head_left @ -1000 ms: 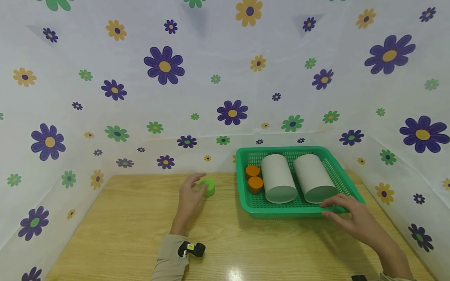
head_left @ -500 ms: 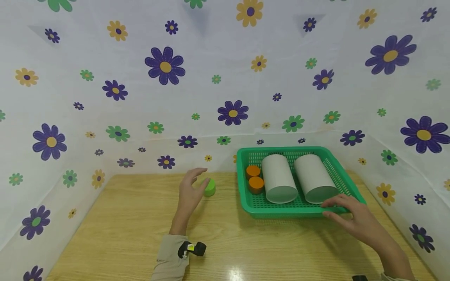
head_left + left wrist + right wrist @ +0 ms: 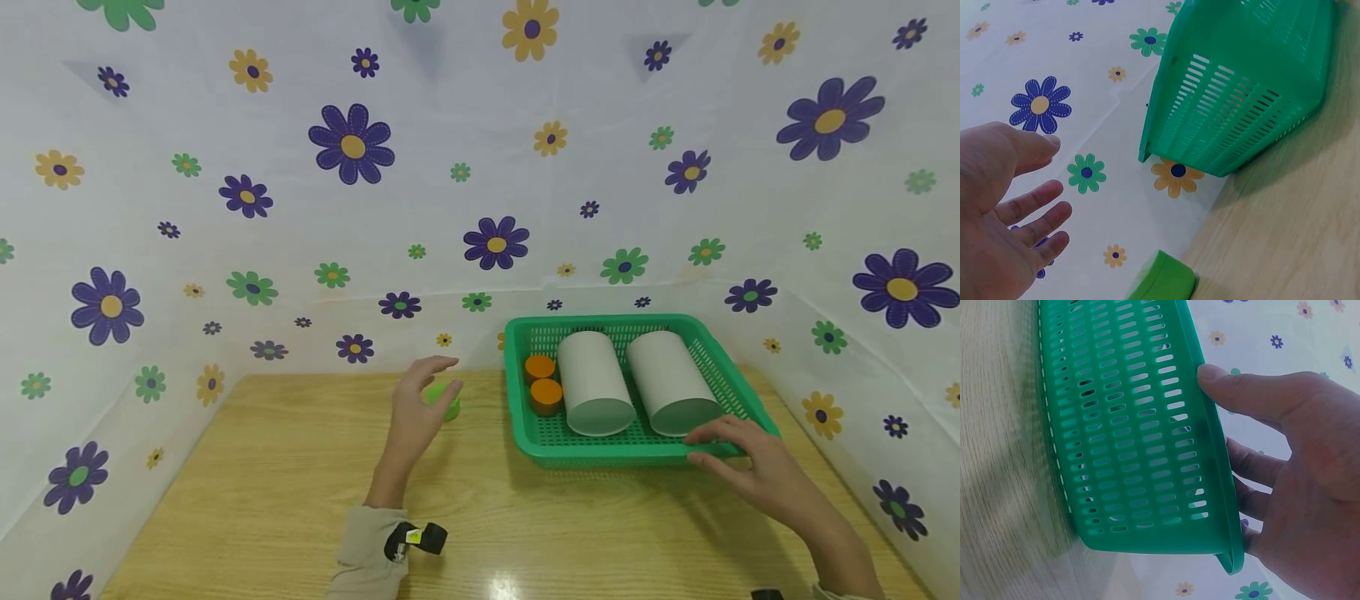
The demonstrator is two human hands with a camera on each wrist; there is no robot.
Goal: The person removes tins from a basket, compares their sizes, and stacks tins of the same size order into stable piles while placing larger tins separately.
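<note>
In the head view my left hand [image 3: 416, 414] hovers over a short light-green cylinder [image 3: 450, 407], covering part of it. Thumb and fingers are spread and hold nothing; the left wrist view shows the cylinder [image 3: 1169, 281] on the table, apart from the fingers. My right hand [image 3: 757, 467] grips the near right rim of a green slotted plastic basket [image 3: 600, 452]. In the right wrist view, the thumb presses the outer side of the rim and the fingers reach over its other side. Inside the basket lie two white cylinders [image 3: 596, 375] and two short orange cylinders [image 3: 546, 395].
The basket stands at the back right of a wooden table [image 3: 300, 467]. A white flower-patterned cloth [image 3: 420, 192] walls off the back and both sides. On the left sleeve sits a black strap-on camera [image 3: 416, 540].
My left hand, earlier with thumb and fingers about the light-green cylinder, has come off it and shifted slightly right. The cylinder stays on the table. My right hand keeps its place on the rim.
</note>
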